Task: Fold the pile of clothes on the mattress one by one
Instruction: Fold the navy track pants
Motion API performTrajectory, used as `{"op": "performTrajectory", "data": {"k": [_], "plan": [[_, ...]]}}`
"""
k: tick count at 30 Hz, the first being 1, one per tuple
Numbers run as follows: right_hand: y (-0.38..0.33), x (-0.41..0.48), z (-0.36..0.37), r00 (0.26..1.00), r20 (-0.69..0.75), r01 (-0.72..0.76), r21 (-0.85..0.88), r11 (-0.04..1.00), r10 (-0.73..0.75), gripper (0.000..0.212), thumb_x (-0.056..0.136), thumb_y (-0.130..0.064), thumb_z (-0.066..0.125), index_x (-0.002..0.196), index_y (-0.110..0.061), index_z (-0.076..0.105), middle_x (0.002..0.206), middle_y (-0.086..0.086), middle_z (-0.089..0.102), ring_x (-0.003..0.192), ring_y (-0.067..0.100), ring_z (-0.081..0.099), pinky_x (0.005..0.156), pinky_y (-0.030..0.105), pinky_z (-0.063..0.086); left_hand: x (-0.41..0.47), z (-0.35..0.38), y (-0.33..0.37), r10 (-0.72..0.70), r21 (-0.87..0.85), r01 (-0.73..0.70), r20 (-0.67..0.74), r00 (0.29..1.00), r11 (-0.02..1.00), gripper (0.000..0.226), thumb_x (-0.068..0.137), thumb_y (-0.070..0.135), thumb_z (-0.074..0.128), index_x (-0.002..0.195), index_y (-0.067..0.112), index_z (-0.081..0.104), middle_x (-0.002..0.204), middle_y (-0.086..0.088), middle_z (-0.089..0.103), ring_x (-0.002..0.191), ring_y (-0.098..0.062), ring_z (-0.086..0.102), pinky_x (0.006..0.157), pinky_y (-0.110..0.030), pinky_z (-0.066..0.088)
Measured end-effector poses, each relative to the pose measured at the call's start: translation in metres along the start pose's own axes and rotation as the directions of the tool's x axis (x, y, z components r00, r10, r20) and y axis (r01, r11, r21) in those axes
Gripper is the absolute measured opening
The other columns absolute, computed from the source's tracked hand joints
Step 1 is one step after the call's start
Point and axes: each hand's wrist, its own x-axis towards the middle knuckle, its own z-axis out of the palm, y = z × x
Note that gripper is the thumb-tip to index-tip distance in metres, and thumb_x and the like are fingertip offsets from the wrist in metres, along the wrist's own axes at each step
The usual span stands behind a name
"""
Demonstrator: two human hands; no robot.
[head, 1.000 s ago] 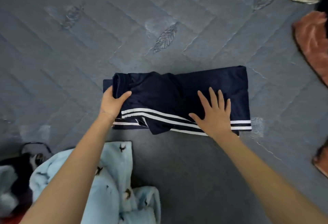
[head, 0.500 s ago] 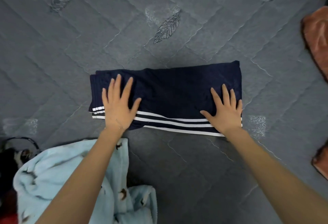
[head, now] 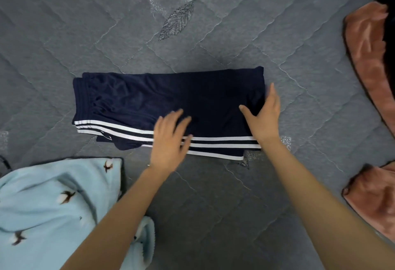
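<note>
I see the folded navy garment [head: 132, 98] lying flat across the middle of the mattress [head: 213, 34], its white stripes along the near edge. My left grip [head: 168, 141], blurred, rests on those stripes with its fingers spread and straight, closed on nothing. My right grip [head: 265, 117] is at the garment's right end, fingers straight along the edge, thumb laid on the cloth, grasping nothing. A light blue garment [head: 53, 205] lies near left and a pink cloth [head: 363, 55] far right.
</note>
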Motion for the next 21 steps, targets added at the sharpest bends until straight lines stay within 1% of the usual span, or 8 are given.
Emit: {"op": "performTrajectory", "data": {"k": [3, 5, 7, 9, 11, 14, 17, 21], "plan": [[-0.001, 0.010, -0.007, 0.990, 0.076, -0.135, 0.252, 0.958, 0.119, 0.083, 0.087, -0.027, 0.070, 0.150, -0.009, 0.020, 0.152, 0.009, 0.035, 0.139, 0.022, 0.035, 0.114, 0.042, 0.033, -0.007, 0.035, 0.051, 0.116, 0.004, -0.117, 0.142, 0.983, 0.993, 0.058, 0.088, 0.044, 0.061, 0.138, 0.016, 0.050, 0.147, -0.012, 0.042, 0.136, -0.034, 0.038, 0.110, -0.057, 0.028], [-0.003, 0.015, -0.010, 0.981, 0.123, -0.184, 0.308, 0.933, 0.153, 0.066, 0.089, -0.022, 0.068, 0.145, -0.009, 0.034, 0.141, 0.008, 0.049, 0.127, 0.019, 0.050, 0.107, 0.039, 0.043, -0.010, 0.057, 0.078, 0.097, 0.081, -0.119, 0.237, 0.967, 0.990, 0.076, 0.083, 0.058, 0.061, 0.146, 0.022, 0.039, 0.153, -0.010, 0.034, 0.141, -0.032, 0.030, 0.112, -0.059, 0.025], [-0.001, 0.020, -0.011, 0.980, 0.137, -0.185, 0.331, 0.925, 0.147, 0.046, 0.090, -0.015, 0.066, 0.132, -0.007, 0.049, 0.125, 0.006, 0.060, 0.113, 0.018, 0.058, 0.099, 0.038, 0.049, -0.008, 0.073, 0.096, 0.021, 0.145, -0.060, 0.260, 0.965, 0.988, 0.083, 0.079, 0.065, 0.059, 0.148, 0.025, 0.034, 0.154, -0.009, 0.031, 0.143, -0.033, 0.026, 0.112, -0.062, 0.021], [0.002, 0.022, -0.015, 0.983, 0.145, -0.155, 0.303, 0.940, 0.115, 0.031, 0.091, -0.012, 0.064, 0.121, -0.006, 0.057, 0.112, 0.002, 0.062, 0.107, 0.019, 0.060, 0.095, 0.034, 0.050, -0.004, 0.081, 0.107, -0.037, 0.150, 0.010, 0.181, 0.983, 0.989, 0.075, 0.078, 0.057, 0.067, 0.141, 0.023, 0.047, 0.148, -0.009, 0.042, 0.138, -0.034, 0.036, 0.108, -0.063, 0.028], [0.007, 0.022, -0.019, 0.985, 0.154, -0.121, 0.296, 0.948, 0.078, 0.017, 0.091, -0.011, 0.064, 0.107, -0.010, 0.060, 0.098, -0.003, 0.061, 0.102, 0.020, 0.061, 0.089, 0.030, 0.051, -0.001, 0.085, 0.112, -0.051, 0.117, 0.044, 0.057, 0.997, 0.992, 0.058, 0.078, 0.044, 0.074, 0.129, 0.020, 0.061, 0.138, -0.007, 0.055, 0.130, -0.033, 0.047, 0.103, -0.063, 0.035], [0.016, 0.015, -0.031, 0.991, 0.135, -0.060, 0.314, 0.948, 0.018, 0.014, 0.090, -0.008, 0.063, 0.098, -0.019, 0.060, 0.090, -0.013, 0.059, 0.092, 0.009, 0.059, 0.088, 0.026, 0.050, -0.001, 0.087, 0.119, -0.062, -0.001, 0.062, -0.058, 0.996, 0.998, 0.040, 0.078, 0.022, 0.078, 0.117, 0.015, 0.069, 0.128, -0.005, 0.063, 0.125, -0.032, 0.053, 0.102, -0.063, 0.037], [0.033, 0.009, -0.054, 0.995, 0.094, -0.055, 0.349, 0.936, 0.023, 0.019, 0.091, -0.006, 0.061, 0.101, -0.022, 0.061, 0.093, -0.013, 0.062, 0.089, 0.003, 0.059, 0.086, 0.023, 0.050, -0.006, 0.088, 0.141, -0.021, -0.155, 0.020, -0.008, 1.000, 0.988, 0.040, 0.080, 0.013, 0.074, 0.119, 0.012, 0.067, 0.129, -0.005, 0.062, 0.126, -0.031, 0.052, 0.106, -0.061, 0.032], [0.072, 0.005, -0.104, 0.988, 0.111, -0.142, 0.332, 0.932, 0.111, 0.024, 0.090, -0.004, 0.062, 0.110, -0.017, 0.060, 0.103, -0.004, 0.064, 0.094, 0.009, 0.062, 0.083, 0.023, 0.051, -0.016, 0.090, 0.186, 0.021, -0.348, 0.032, 0.147, 0.989, 0.937, 0.041, 0.089, 0.020, 0.064, 0.129, 0.014, 0.060, 0.138, -0.003, 0.054, 0.135, -0.026, 0.043, 0.114, -0.053, 0.021]]}}
